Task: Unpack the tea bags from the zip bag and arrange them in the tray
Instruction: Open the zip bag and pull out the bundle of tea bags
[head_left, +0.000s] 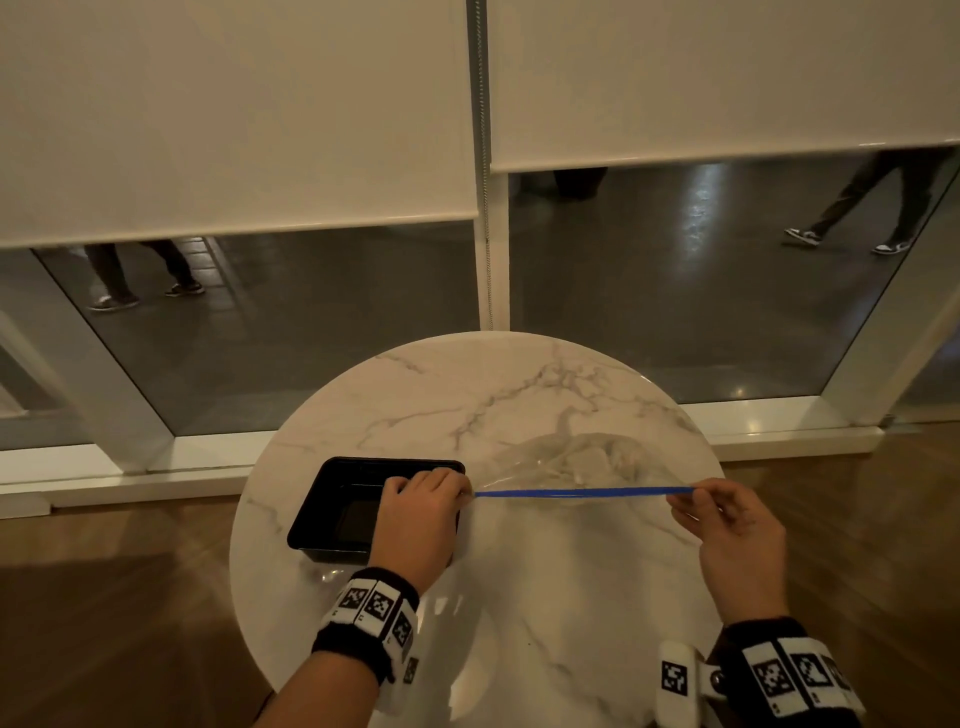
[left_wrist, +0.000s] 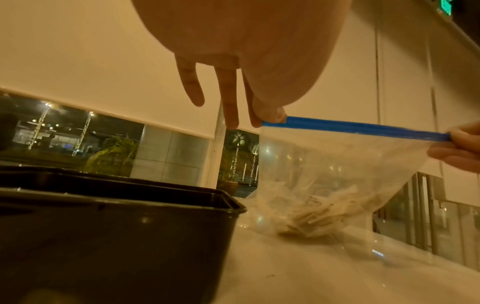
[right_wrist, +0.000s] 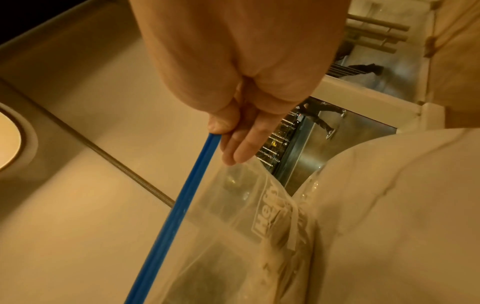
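A clear zip bag (head_left: 576, 460) with a blue zip strip (head_left: 582, 492) hangs stretched above the round marble table (head_left: 467, 395). My left hand (head_left: 421, 512) pinches the strip's left end (left_wrist: 275, 121) between thumb and fingertips, over the right edge of the black tray (head_left: 332, 499). At the strip's right end (right_wrist: 214, 137), my right hand (head_left: 727, 525) pinches it. Pale tea bags (left_wrist: 311, 214) lie piled in the bag's bottom on the table, also seen as tea bags (right_wrist: 283, 236) through the printed plastic. The tray (left_wrist: 116, 216) looks empty inside.
The table stands by a glass wall with lowered roller blinds (head_left: 234, 114) and a bead chain (head_left: 485, 156). Behind the glass, a person's legs (head_left: 857, 208) and another person's legs (head_left: 140, 275) are on the floor outside. Wooden floor (head_left: 104, 597) surrounds the table.
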